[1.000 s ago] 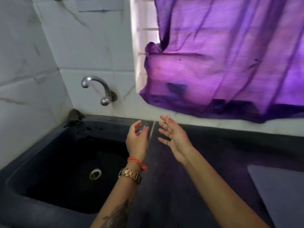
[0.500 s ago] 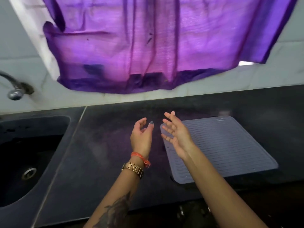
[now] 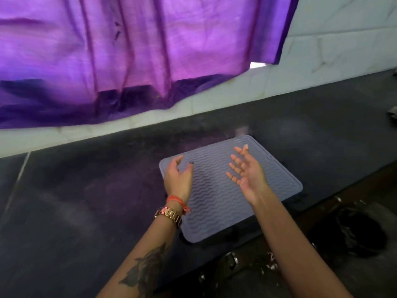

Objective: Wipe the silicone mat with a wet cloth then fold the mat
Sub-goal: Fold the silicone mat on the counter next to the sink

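Home kitchen: dark stone counter, white tiled wall, purple curtain.

Bare dark countertop is stretching wide to the left of the silicone mat, giving open passage. Behind, a purple curtain is hanging low over the tiled wall, crowding the back edge.

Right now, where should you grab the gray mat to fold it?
Probably the near corner of the mat, pinched from the counter's front edge. The mat lies flat, so only its thin rim can be lifted, and that corner sits closest. Both the left hand and right hand hover over it, empty.
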Tool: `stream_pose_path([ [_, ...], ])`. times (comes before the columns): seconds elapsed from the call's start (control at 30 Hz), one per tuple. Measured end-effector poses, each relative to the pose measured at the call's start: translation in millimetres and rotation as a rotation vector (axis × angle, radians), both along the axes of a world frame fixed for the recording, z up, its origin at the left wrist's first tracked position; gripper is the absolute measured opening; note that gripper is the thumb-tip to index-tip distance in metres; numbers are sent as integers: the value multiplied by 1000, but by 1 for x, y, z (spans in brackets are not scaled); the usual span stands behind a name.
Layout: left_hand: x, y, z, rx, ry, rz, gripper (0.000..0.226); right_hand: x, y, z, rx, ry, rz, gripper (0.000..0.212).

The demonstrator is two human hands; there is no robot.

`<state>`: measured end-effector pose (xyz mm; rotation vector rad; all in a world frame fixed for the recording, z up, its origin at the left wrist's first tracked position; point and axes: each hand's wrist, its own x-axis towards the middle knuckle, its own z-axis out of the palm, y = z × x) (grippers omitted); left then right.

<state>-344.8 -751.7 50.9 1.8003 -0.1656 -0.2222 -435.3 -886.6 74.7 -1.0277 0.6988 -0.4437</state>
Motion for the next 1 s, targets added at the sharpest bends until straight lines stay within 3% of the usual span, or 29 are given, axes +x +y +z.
stream_pose_path([
  [0.17,11,-1,-16,136,-9,69,38,-6,-44,-15,42,53,-105,47],
  [0.33,27,6,-29,251,104,161,46,2,-96,-35,-38,211,-131,45],
  [0.43,28,9,-37,243,225,185,51,3,-130,-49,-228,376,-171,39],
  [0.6,29,4,-43,252,304,220,61,-1,-170,-74,-818,1004,-51,57],
  [0.77,30,4,-44,283,325,241,60,9,-180,-78,-922,1182,41,60],
  [0.9,32,5,-47,354,323,258,51,17,-189,-68,-956,1257,112,43],
  [1.0,31,4,-49,368,303,252,13,19,-186,-64,-988,1194,183,26],
])
